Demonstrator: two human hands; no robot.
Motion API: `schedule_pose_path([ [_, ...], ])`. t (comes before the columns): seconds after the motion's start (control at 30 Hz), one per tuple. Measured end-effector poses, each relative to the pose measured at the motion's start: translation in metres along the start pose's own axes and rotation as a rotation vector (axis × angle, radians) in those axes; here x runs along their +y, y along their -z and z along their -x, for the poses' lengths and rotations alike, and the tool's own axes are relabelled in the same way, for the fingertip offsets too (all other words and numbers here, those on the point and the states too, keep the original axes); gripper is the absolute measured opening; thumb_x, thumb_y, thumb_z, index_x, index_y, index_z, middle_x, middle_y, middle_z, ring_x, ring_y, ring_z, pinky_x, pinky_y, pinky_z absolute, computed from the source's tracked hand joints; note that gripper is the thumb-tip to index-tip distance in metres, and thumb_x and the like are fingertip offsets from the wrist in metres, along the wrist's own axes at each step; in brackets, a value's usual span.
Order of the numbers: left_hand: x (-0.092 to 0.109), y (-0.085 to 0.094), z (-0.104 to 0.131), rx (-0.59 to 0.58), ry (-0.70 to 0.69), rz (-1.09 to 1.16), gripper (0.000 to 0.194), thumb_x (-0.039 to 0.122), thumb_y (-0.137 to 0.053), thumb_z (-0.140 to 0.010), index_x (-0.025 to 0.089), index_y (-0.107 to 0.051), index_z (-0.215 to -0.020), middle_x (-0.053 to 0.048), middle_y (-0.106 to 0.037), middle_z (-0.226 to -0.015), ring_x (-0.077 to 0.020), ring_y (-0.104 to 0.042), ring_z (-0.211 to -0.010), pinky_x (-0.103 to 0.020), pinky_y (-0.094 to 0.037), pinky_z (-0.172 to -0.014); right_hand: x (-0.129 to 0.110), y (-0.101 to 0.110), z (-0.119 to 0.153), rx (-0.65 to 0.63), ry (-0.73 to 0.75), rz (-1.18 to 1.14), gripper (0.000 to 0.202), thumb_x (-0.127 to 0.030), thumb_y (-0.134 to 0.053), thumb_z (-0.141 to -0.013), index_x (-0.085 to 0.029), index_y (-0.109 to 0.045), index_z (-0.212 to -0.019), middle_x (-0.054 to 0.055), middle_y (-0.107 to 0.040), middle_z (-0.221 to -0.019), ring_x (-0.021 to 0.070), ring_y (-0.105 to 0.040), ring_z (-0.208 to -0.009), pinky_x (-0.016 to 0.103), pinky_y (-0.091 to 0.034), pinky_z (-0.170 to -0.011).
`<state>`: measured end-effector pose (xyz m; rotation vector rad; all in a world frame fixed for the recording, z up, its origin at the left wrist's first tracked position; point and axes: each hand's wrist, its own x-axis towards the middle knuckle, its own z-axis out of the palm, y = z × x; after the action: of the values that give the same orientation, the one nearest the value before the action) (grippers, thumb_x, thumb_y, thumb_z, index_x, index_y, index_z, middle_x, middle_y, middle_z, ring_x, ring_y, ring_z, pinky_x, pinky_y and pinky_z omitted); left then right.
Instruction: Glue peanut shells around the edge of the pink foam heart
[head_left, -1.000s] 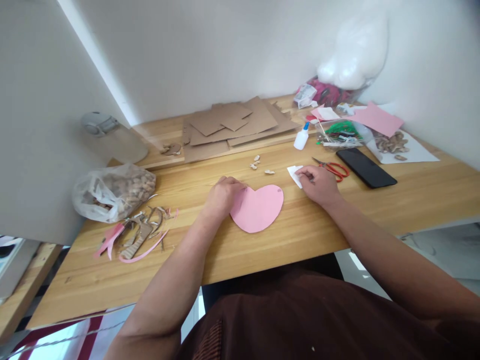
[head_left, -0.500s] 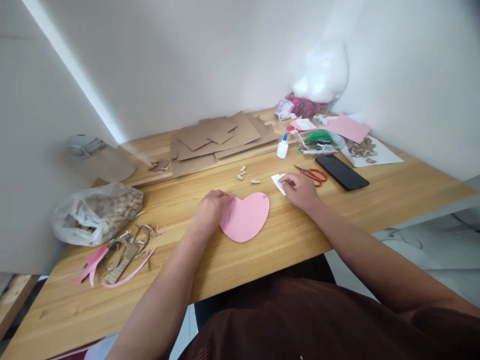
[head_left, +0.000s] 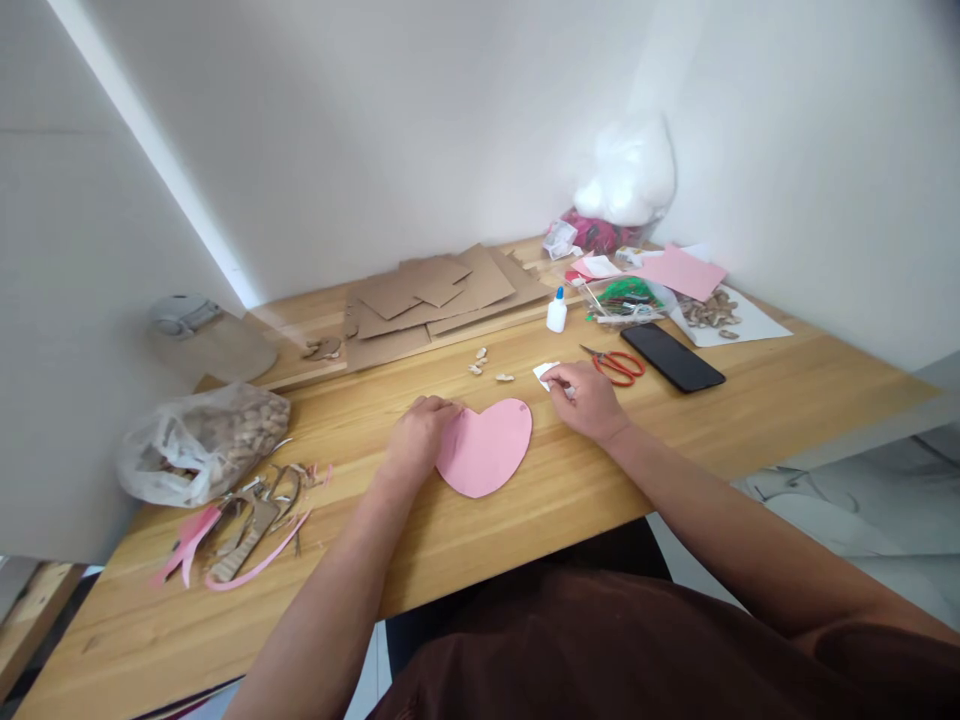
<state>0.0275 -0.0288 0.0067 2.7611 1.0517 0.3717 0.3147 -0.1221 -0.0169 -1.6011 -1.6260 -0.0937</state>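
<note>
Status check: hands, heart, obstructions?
Left hand on pink paper heart; right hand pinching white paper piece. Heart lies on table. Possible obstacle: red-handled scissors beside right hand.

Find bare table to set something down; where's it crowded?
Bare: between the phone, right forearm and the right edge of the table; smaller, between paper heart and right forearm; between scraps and left hand. Crowded: back right around the pink sheet, far left around the plastic bag, back under the cardboard.

phone (head_left: 673, 358), black, flat on table (head_left: 795, 410) | cardboard (head_left: 480, 283), brown, piled up | white bag (head_left: 626, 175), puffy, at the back
</note>
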Motion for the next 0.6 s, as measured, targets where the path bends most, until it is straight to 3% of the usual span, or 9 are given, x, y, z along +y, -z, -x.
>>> schedule_pose_path([
  [0.47, -0.0005, -0.0036, -0.0016, 0.015, 0.006, -0.010, 0.051, 0.000, -0.043, -0.086, 0.022, -0.077, -0.117, -0.009, -0.076, -0.107, -0.0229, -0.065, -0.100, -0.033, -0.052, -0.087, 0.0063, 0.0006, 0.0020, -0.007, -0.034, -0.019, 0.019, -0.016, -0.052, -0.086, -0.021, -0.071, -0.085, 0.005, -0.075, -0.082, 0.0195, -0.065, -0.069, 0.032, -0.049, -0.070],
  [0.6, -0.0002, -0.0058, -0.0009, 0.027, 0.021, -0.023, 0.049, 0.001, -0.043, -0.087, 0.022, -0.077, -0.117, -0.008, -0.076, -0.109, -0.0222, -0.065, -0.101, -0.033, -0.052, -0.089, -0.0032, 0.0037, 0.0014, -0.016, 0.036, -0.030, 0.019, -0.016, -0.052, -0.086, -0.020, -0.070, -0.086, 0.008, -0.076, -0.088, 0.0231, -0.066, -0.080, 0.037, -0.050, -0.080],
])
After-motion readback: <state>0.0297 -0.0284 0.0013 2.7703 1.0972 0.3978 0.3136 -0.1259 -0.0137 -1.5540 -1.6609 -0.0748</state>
